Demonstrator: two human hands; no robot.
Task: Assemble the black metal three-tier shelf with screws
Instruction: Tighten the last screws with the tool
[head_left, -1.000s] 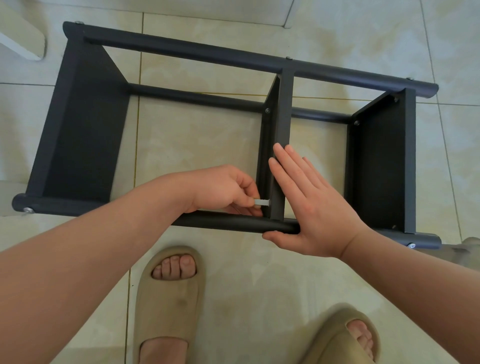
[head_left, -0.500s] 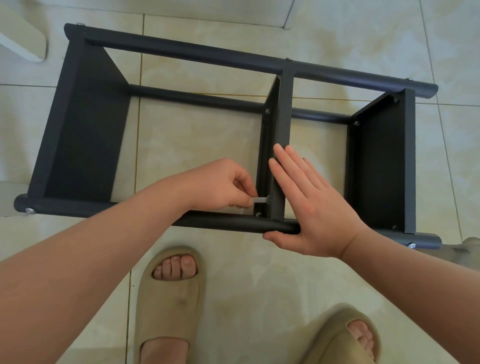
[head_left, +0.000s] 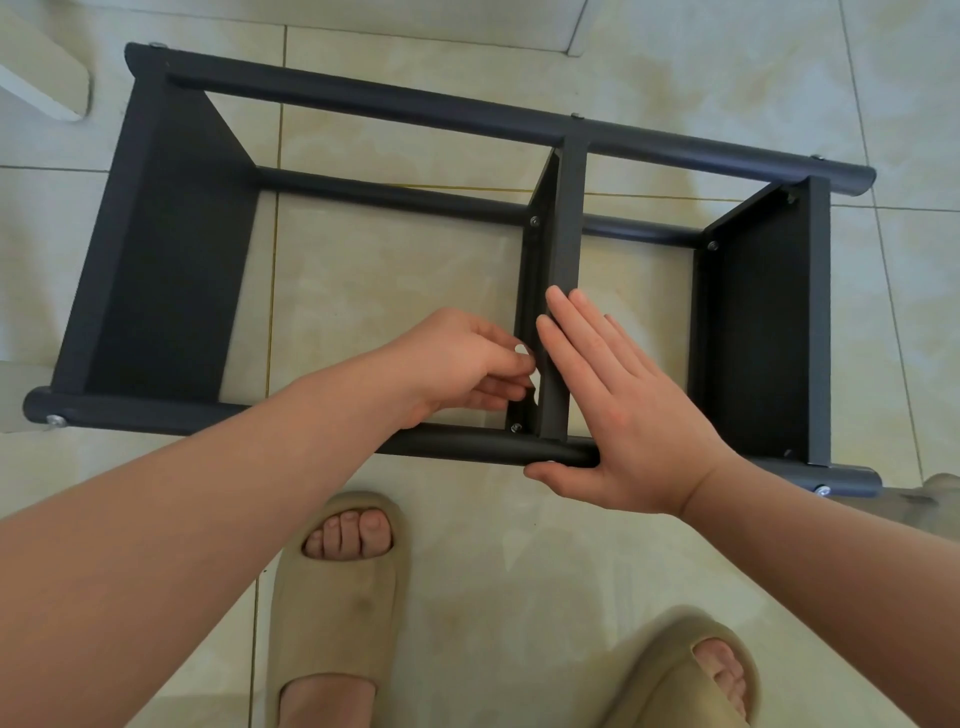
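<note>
Here, possibly a key (head_left: 521, 349) in left hand (head_left: 457, 364).

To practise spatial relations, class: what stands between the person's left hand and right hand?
The black shelf's middle panel, on edge, separates the left hand from the right hand, whose flat fingers lie against it; seen in the head view.

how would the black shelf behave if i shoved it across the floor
Probably stiff: the shelf shows screws at several joints. It likely slides easily, since smooth tubes rest on glossy tile floor. Unlikely to tip; it lies low and wide.
</note>
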